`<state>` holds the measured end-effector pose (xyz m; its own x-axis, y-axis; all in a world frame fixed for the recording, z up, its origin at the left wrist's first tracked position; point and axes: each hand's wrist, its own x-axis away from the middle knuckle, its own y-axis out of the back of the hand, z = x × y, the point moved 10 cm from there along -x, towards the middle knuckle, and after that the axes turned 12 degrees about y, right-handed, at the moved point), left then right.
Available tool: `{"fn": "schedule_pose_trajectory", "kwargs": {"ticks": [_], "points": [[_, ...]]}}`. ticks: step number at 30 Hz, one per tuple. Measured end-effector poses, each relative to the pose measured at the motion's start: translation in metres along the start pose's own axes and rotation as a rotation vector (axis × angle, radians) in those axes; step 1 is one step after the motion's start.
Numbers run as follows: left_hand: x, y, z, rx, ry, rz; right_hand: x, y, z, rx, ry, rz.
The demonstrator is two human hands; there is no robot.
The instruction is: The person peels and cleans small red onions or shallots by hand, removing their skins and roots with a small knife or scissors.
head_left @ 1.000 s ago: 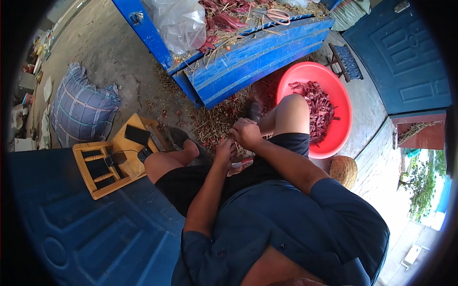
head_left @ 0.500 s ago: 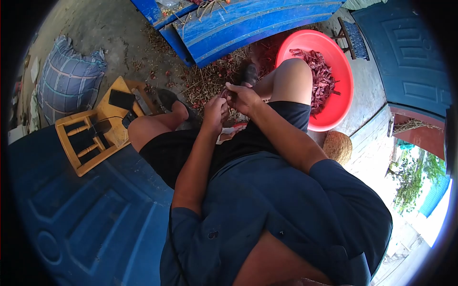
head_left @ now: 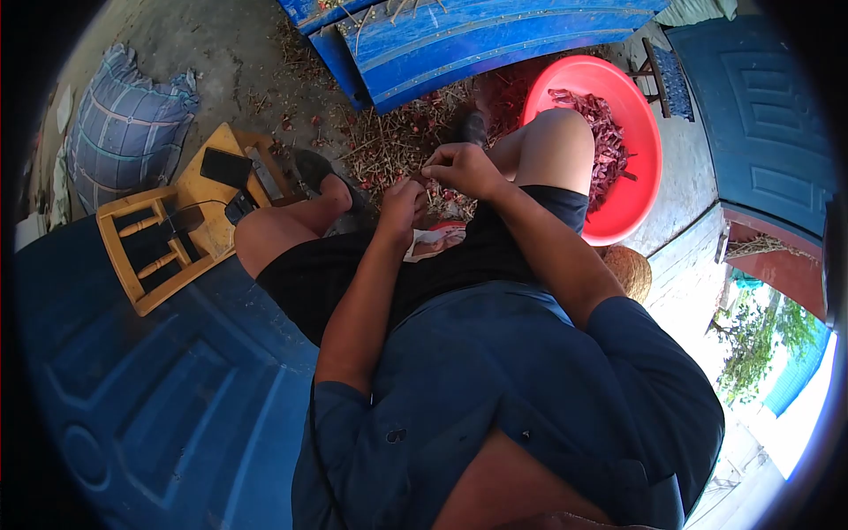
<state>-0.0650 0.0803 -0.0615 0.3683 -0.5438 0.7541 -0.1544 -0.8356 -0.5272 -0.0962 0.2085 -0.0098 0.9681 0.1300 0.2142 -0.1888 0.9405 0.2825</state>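
Note:
I sit with bare knees apart, looking down at my lap. My left hand (head_left: pixel 402 205) and my right hand (head_left: pixel 461 168) meet between my knees, fingers pinched on a small dried red chili (head_left: pixel 423 177) that is mostly hidden by them. A red plastic basin (head_left: pixel 638 196) holding dried red chilies (head_left: pixel 608 132) stands on the ground just beyond my right knee. Stems and chili scraps (head_left: pixel 389 141) litter the ground by my feet.
A blue trough-like board (head_left: pixel 495 40) lies at the top. A small wooden stool (head_left: pixel 181 234) with a dark phone on it lies at left, a checked sack (head_left: pixel 128 128) behind it. A blue door panel (head_left: pixel 159 406) lies lower left, a round woven stool (head_left: pixel 629 269) at right.
The view has tilted down, so the blue board and plastic bag slid out at the top. My hands stayed together between my knees, shifting slightly as they work the chili.

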Motion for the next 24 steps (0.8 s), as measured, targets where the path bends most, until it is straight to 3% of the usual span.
{"fn": "schedule_pose_trajectory", "kwargs": {"ticks": [2,4,5,7,14,17,19,20,22,23,24], "points": [[-0.002,-0.003,-0.003,0.004,-0.006,0.000,-0.001,0.001,-0.006,-0.003,-0.009,-0.037],[0.001,-0.013,-0.014,0.014,-0.047,0.078,0.006,-0.009,-0.040,-0.581,-0.280,-0.187],[-0.002,-0.012,-0.012,0.018,-0.045,0.075,0.007,-0.013,-0.045,-0.581,-0.284,-0.183],[-0.010,-0.015,-0.014,0.034,-0.065,0.079,0.009,-0.024,-0.060,-0.899,-0.392,-0.296],[-0.019,-0.006,-0.004,0.048,-0.008,-0.023,0.014,-0.033,-0.079,-1.066,-0.494,-0.483],[-0.017,-0.002,-0.004,0.041,0.010,-0.006,0.002,-0.017,-0.071,-0.812,-0.390,-0.303],[-0.010,0.000,-0.001,0.047,0.070,-0.026,-0.009,0.003,-0.058,-0.162,-0.323,-0.013],[-0.009,0.001,-0.002,0.051,0.072,-0.025,-0.012,0.012,-0.053,-0.160,-0.327,-0.011],[-0.008,-0.001,-0.001,-0.003,0.058,-0.008,-0.019,0.009,-0.026,-0.027,-0.230,0.250],[-0.008,-0.002,0.001,0.005,0.064,-0.005,-0.023,0.015,-0.018,-0.025,-0.240,0.254],[-0.008,-0.002,0.000,-0.033,0.043,-0.011,-0.032,0.013,0.007,0.206,-0.025,0.391]]}}
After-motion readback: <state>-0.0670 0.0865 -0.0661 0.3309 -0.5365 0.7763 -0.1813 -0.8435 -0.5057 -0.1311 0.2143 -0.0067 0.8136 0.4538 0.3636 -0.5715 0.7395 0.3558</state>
